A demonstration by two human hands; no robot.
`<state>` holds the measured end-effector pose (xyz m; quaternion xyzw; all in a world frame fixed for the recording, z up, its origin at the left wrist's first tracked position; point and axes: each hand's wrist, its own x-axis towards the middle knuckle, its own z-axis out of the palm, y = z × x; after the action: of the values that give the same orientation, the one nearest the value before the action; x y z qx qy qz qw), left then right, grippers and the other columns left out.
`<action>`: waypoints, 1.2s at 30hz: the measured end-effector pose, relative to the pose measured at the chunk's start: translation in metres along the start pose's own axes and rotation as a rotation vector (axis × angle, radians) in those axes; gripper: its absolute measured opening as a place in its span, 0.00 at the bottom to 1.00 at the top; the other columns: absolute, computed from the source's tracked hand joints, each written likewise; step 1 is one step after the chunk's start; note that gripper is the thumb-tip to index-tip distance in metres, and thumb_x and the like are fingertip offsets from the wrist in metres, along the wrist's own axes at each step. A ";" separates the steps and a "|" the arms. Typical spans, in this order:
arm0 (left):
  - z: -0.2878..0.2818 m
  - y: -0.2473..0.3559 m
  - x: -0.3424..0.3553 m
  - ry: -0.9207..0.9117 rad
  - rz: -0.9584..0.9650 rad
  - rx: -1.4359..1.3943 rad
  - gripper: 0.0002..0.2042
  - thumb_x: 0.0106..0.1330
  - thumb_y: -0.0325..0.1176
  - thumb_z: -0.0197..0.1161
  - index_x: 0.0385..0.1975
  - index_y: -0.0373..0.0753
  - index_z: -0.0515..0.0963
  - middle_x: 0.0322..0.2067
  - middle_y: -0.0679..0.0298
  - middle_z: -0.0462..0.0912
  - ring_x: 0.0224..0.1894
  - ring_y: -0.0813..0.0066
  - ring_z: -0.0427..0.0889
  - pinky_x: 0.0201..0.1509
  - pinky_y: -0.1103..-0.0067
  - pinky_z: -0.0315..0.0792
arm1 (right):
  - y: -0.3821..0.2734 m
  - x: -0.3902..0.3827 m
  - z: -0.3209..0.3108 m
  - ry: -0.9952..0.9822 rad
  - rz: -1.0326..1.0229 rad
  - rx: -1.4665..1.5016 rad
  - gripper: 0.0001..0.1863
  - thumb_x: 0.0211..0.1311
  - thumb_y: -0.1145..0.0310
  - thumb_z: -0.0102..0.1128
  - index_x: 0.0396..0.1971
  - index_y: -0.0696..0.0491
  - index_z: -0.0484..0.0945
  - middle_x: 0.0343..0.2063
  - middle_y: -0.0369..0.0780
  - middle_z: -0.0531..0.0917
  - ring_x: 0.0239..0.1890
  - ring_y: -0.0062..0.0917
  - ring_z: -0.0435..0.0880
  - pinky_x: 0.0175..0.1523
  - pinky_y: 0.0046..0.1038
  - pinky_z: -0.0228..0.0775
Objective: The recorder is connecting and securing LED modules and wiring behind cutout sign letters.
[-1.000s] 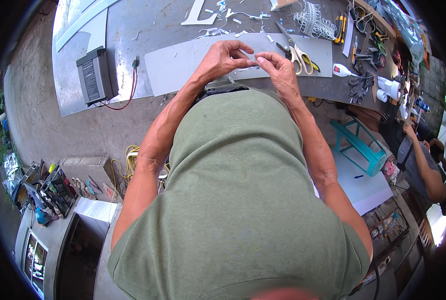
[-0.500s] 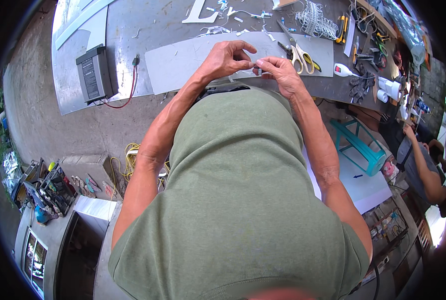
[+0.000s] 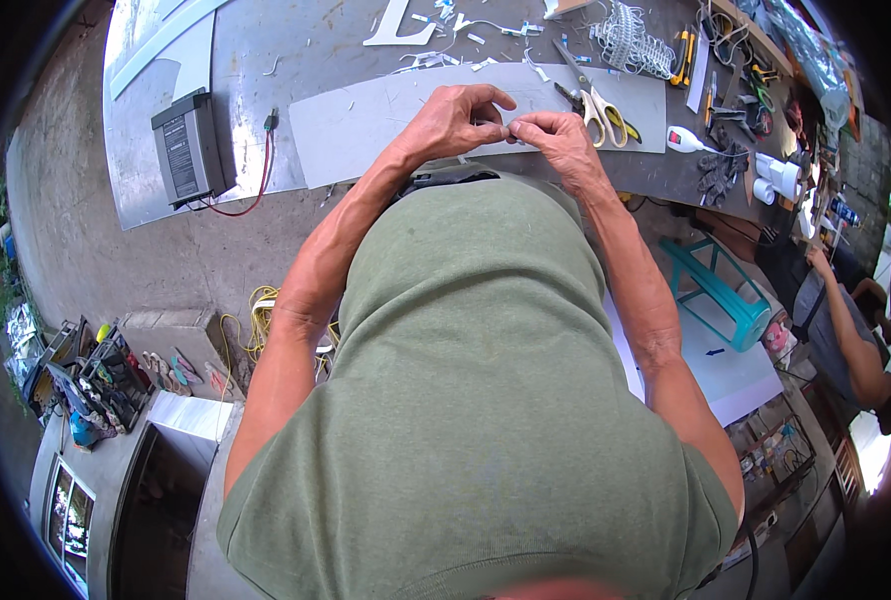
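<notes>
My left hand (image 3: 461, 120) and my right hand (image 3: 556, 140) meet over a long grey sheet (image 3: 356, 130) near the front edge of a metal worktable (image 3: 256, 50). Both have fingertips closed on a small piece (image 3: 511, 134), too small to make out. Cream-handled scissors (image 3: 594, 115) lie just beyond my right hand, with a yellow-handled tool (image 3: 630, 130) beside them. Small white scraps and short wires (image 3: 476, 39) are scattered behind the sheet, near a white cut letter (image 3: 401, 30).
A power supply (image 3: 184, 150) with leads sits on the left. Coiled white strips (image 3: 631, 45), cutters (image 3: 684, 55) and dark gloves (image 3: 716, 175) lie on the right. A teal stool (image 3: 736, 315), a co-worker (image 3: 841, 340) and yellow cable (image 3: 261, 320) are around me.
Both hands have shifted slightly. My right hand's fingers have changed their pinch a little on the small piece. The tools and other things have stayed in place.
</notes>
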<state>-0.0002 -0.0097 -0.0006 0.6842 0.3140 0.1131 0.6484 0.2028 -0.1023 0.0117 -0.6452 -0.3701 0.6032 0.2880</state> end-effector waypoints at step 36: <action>-0.038 0.010 -0.027 0.240 -0.051 0.686 0.21 0.54 0.43 0.75 0.44 0.37 0.80 0.39 0.55 0.83 0.45 0.57 0.82 0.53 0.67 0.74 | -0.001 0.064 -0.014 0.464 -0.292 -0.513 0.14 0.60 0.59 0.64 0.33 0.55 0.88 0.24 0.40 0.87 0.26 0.28 0.85 0.38 0.31 0.75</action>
<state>-0.0397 0.0064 0.0205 0.8358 0.4243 0.0644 0.3424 0.2163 -0.0473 -0.0222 -0.7562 -0.5223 0.2812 0.2761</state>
